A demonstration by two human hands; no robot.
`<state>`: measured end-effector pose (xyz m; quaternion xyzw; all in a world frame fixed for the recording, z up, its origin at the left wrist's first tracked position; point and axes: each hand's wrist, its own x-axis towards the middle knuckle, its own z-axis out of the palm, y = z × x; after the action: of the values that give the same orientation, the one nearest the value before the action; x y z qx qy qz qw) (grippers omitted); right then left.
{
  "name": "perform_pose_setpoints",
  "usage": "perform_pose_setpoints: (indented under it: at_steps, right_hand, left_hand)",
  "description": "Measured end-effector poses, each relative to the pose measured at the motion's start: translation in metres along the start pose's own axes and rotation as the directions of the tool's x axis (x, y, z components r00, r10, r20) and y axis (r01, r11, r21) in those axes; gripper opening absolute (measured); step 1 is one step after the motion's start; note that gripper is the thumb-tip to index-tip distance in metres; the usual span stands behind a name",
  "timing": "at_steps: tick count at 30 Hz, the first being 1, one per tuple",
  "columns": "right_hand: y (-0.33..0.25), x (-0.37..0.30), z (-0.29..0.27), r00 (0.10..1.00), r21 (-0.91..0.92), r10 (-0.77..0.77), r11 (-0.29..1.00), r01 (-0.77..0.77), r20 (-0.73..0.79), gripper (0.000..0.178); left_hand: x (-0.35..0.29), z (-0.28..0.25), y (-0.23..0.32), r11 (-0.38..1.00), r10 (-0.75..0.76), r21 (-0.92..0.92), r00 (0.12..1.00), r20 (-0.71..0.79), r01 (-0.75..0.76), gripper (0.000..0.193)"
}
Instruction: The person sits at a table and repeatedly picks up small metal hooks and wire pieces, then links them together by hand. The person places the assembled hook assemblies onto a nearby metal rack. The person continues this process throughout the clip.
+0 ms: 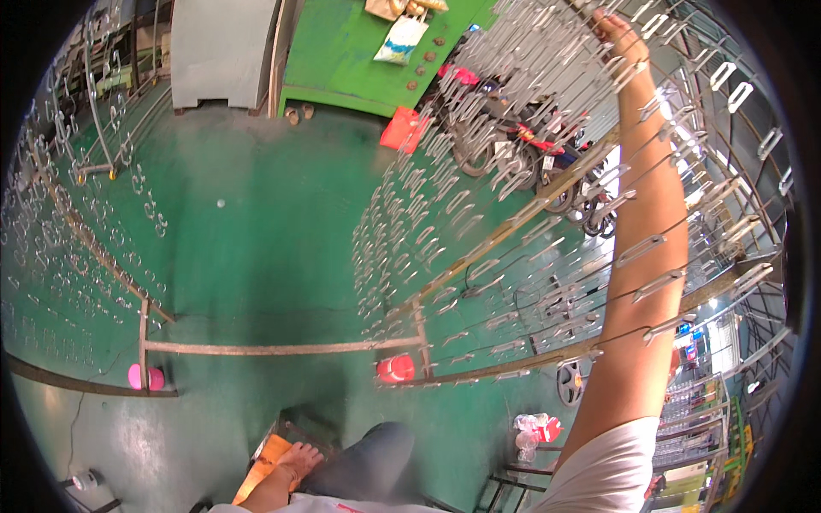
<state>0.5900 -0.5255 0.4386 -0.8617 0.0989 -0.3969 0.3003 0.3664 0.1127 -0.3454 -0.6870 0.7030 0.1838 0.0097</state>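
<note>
My right arm stretches up through a rack hung with rows of thin metal wires and silvery oblong metal links (658, 282). At its end, my right hand (619, 41) is among the wires near the top of the rack. Its fingers are curled and pressed together; what sits between them is too small to tell. Low down, my left hand (299, 459) lies with its fingers spread by the edge of an orange-topped, dark-sided object (269, 462), beside my bent knee in grey trousers.
A second rack with hanging links (77, 222) stands at left, a low bar (256, 349) between the racks. Red (396, 368) and pink (145, 376) containers sit by its feet. Beyond are a green cabinet (342, 60), grey cabinet (218, 51), red bag (404, 130) and parked motorbikes (547, 154).
</note>
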Motion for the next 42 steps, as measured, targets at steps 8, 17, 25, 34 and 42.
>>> perform_pose_setpoints:
  at_steps: [8, 17, 25, 34, 42]
  right_hand:
    - [-0.010, -0.001, -0.002, 0.997, 0.075, 0.038, 0.996, -0.043, 0.062, 0.023]
    - [0.000, -0.147, 0.063, 0.837, 0.048, -0.278, 0.939, 0.339, -0.471, 0.032]
    - [0.186, -0.469, 0.254, 0.819, 0.874, 0.570, 0.359, -0.327, 0.072, 0.015]
    - [0.296, -0.515, 0.354, 0.912, 0.429, 0.408, 0.819, -0.381, 0.030, 0.045]
    - [0.290, -0.501, 0.369, 0.874, 0.720, 0.482, 0.628, -0.296, -0.060, 0.032]
  left_hand:
    - [-0.002, 0.003, -0.001, 1.000, -0.001, 0.003, 0.999, -0.048, 0.002, 0.020]
    - [0.000, 0.007, -0.001, 1.000, -0.002, -0.017, 0.996, -0.084, 0.001, 0.017]
    - [-0.001, 0.003, 0.002, 0.995, -0.030, -0.100, 0.989, -0.144, 0.016, 0.020]
    - [-0.001, -0.001, 0.000, 0.985, -0.048, -0.172, 0.980, -0.194, 0.014, 0.027]
    - [-0.001, -0.003, 0.000, 0.981, -0.058, -0.191, 0.980, -0.192, 0.021, 0.025]
